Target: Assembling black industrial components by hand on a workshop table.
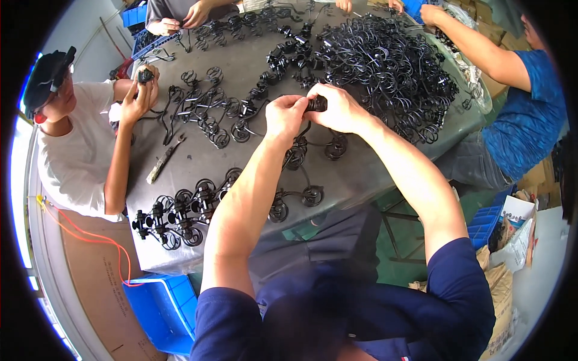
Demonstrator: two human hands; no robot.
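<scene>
Over the middle of the grey table (238, 60), my left hand (285, 118) and my right hand (341, 109) meet on a small dark cylindrical part (316, 104). The fingers of both hands are closed around it, so much of its shape is hidden. A thin black stem seems to run down from it toward curled black pieces (295, 155) below my hands. Beside my right wrist lies another black coil (336, 146). To the left of my left forearm, a row of black coiled parts with chunky fittings (180, 207) lies along the table's near edge.
A large heap of black coiled parts (391, 72) covers the far right. An adjustable wrench (164, 161) lies at the left. Another person's raised hand (139, 96) holds a black part there; others work at the far side and right. A blue bin (162, 313) stands below.
</scene>
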